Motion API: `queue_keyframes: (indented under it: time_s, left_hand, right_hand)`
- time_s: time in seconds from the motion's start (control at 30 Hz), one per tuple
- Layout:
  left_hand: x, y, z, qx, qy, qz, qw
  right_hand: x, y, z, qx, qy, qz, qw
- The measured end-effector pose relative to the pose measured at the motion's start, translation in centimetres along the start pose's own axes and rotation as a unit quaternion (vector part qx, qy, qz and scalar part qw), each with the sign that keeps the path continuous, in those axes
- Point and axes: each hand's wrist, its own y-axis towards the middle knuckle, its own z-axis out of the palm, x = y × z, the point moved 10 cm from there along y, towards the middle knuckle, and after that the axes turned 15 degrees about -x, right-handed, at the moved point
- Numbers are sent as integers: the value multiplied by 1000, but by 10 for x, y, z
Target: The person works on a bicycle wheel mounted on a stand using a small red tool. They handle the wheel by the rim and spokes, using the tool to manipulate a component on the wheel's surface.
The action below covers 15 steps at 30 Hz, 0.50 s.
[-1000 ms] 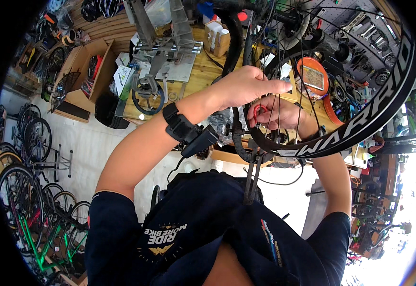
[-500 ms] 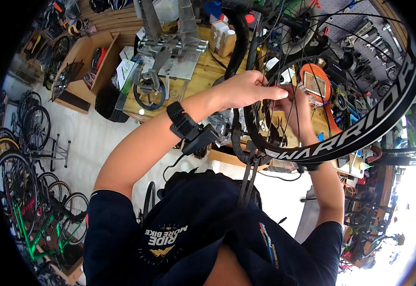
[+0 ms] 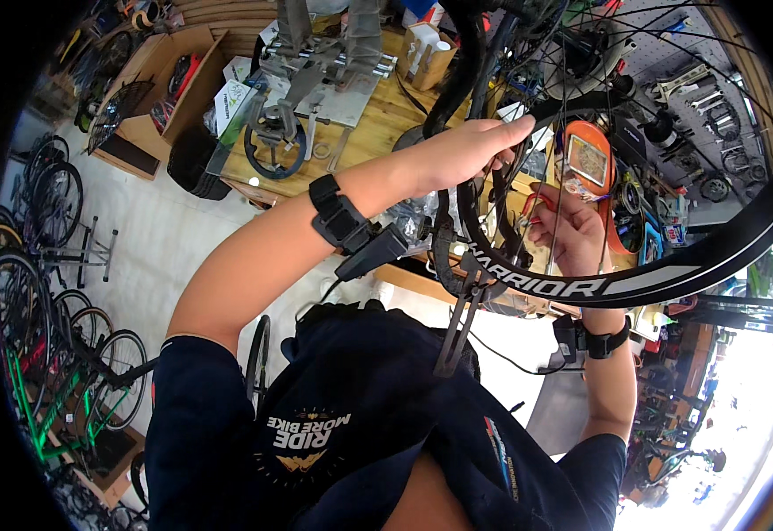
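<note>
Looking down from my head, the left fisheye of the pair catches my dark shirt (image 3: 386,380) close up along the bottom, with my left hand (image 3: 466,155) and right hand (image 3: 574,232) farther out, right of centre! Beyond them it's facing the workbench (image 3: 384,124), upright, unmirrored, edges bending toward the dark rim.

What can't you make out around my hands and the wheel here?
All in the head view:
Wheel: cut off by the picture's top and right edges.
Left hand: its back hides most fingers, so its hold is unclear.
Red tool: small and partly covered by the right hand; its shape is unclear.
Bright opening: glare washes out what lies beyond.
</note>
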Motion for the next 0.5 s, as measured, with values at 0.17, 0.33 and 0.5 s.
queue_keyframes:
  time_s: [0.17,0.33,0.5]
  left_hand:
    - [-1,-9,13,20,59,56,996]
    - [-1,-10,4,-4,106,93,990]
    - [9,1,-1,-13,172,123,977]
  right_hand:
    - [1,-12,25,52,-16,4,998]
    - [4,-21,35,54,-39,-6,998]
    - [7,-11,23,-3,-56,-57,997]
